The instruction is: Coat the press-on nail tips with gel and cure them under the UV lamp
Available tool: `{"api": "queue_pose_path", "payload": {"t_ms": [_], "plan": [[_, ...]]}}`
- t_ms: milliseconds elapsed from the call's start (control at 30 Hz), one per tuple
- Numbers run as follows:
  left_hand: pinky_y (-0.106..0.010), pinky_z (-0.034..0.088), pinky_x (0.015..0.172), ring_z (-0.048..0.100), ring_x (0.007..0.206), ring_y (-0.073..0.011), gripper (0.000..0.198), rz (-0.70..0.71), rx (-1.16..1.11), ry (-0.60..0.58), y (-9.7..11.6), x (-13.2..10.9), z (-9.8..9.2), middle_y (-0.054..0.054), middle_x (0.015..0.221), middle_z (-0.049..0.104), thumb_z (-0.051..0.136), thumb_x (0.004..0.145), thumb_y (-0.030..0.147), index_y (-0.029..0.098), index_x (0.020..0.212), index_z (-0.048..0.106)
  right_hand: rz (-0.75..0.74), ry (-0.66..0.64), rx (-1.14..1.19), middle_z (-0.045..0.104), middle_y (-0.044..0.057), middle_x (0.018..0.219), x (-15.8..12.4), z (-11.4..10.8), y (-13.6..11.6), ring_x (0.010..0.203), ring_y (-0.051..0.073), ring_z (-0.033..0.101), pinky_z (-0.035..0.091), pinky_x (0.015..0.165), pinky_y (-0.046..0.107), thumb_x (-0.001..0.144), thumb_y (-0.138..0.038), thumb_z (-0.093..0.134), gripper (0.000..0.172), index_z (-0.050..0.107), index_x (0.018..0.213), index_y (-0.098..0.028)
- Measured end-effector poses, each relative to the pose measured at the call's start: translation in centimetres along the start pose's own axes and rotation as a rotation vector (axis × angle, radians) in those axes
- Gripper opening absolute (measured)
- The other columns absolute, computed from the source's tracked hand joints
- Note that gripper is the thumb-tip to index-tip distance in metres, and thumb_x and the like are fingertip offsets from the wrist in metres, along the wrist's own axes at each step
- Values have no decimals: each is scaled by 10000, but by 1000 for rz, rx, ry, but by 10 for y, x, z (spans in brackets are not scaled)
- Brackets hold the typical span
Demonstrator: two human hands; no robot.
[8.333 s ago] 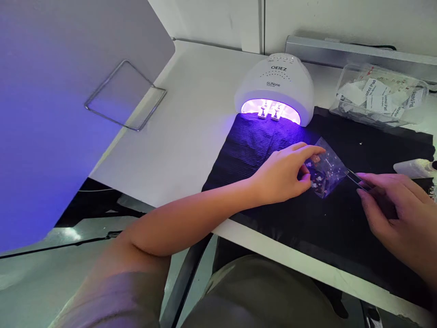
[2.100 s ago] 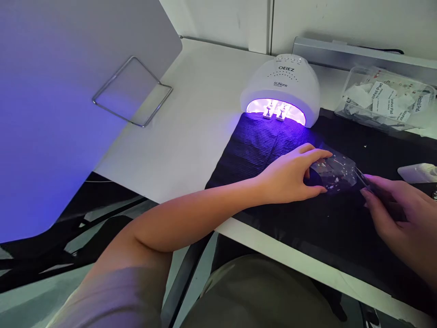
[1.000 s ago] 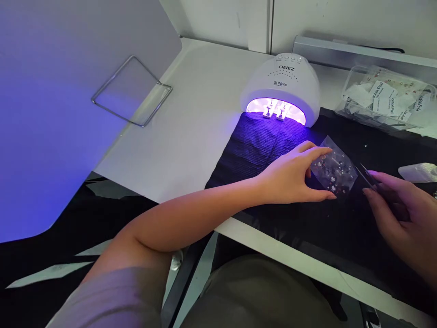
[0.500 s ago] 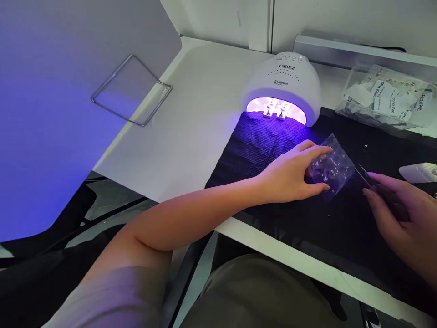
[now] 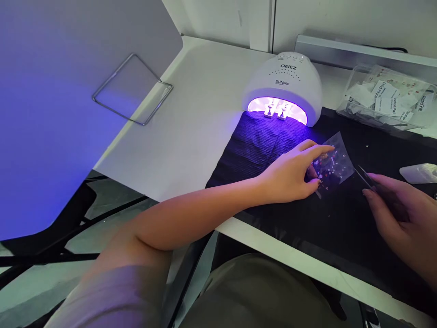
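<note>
Between the thumb and fingers of my left hand (image 5: 295, 171) is a clear plastic sheet or small bag (image 5: 336, 166) dotted with tiny nail decorations. It is tilted above the black mat (image 5: 300, 228). My right hand (image 5: 403, 209) grips a pair of tweezers (image 5: 366, 176), their tips slightly apart and close to the plastic's right edge. Behind my left hand stands a white nail lamp (image 5: 285, 86), lit purple inside. Two small stands (image 5: 276, 111) sit at its opening; what they carry is washed out by the glow.
At the back right, a clear box (image 5: 385, 100) holds alcohol pad packets and other sheets. A white object (image 5: 418, 173) lies on the mat beyond my right hand. On the left, a panel (image 5: 68, 91) with a metal wire frame (image 5: 114, 68) borders the white table (image 5: 170, 136).
The plastic has turned and tilted in my left hand, and my left thumb has drawn in toward the fingers. My right hand and the tweezers have barely moved.
</note>
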State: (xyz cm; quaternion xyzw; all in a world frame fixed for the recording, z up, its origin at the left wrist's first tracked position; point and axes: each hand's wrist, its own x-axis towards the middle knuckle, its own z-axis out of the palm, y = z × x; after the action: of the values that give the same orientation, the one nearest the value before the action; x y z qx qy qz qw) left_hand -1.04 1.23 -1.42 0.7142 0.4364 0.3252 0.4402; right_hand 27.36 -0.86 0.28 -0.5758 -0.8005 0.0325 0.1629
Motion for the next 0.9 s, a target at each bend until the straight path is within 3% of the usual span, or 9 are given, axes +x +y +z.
{"api": "queue_pose_path", "payload": {"t_ms": [267, 733, 900], "plan": [[-292, 641, 830, 719, 896, -110, 651, 7, -33, 33, 0, -1, 2, -129, 1489, 615, 581, 915, 63, 186, 1554, 557, -17, 4, -3, 831, 8, 891, 0, -1, 2, 506, 182, 578, 370, 480, 326, 1028, -626, 529, 471, 788, 1315, -356], [-317, 614, 891, 632, 859, -102, 642, 79, -35, 73, 0, -3, 2, -112, 1401, 619, 520, 880, 17, 172, 1502, 556, 36, -23, -16, 866, 9, 979, -1, -2, 1, 581, 203, 694, 433, 501, 327, 1003, -665, 545, 494, 772, 1335, -379], [-317, 614, 847, 611, 815, -104, 639, 68, -80, 83, -1, -2, 3, -108, 1373, 628, 561, 888, 49, 172, 1513, 519, 12, 17, -9, 868, 2, 987, 0, -1, 1, 614, 207, 715, 419, 491, 309, 1008, -643, 561, 450, 767, 1321, -394]]}}
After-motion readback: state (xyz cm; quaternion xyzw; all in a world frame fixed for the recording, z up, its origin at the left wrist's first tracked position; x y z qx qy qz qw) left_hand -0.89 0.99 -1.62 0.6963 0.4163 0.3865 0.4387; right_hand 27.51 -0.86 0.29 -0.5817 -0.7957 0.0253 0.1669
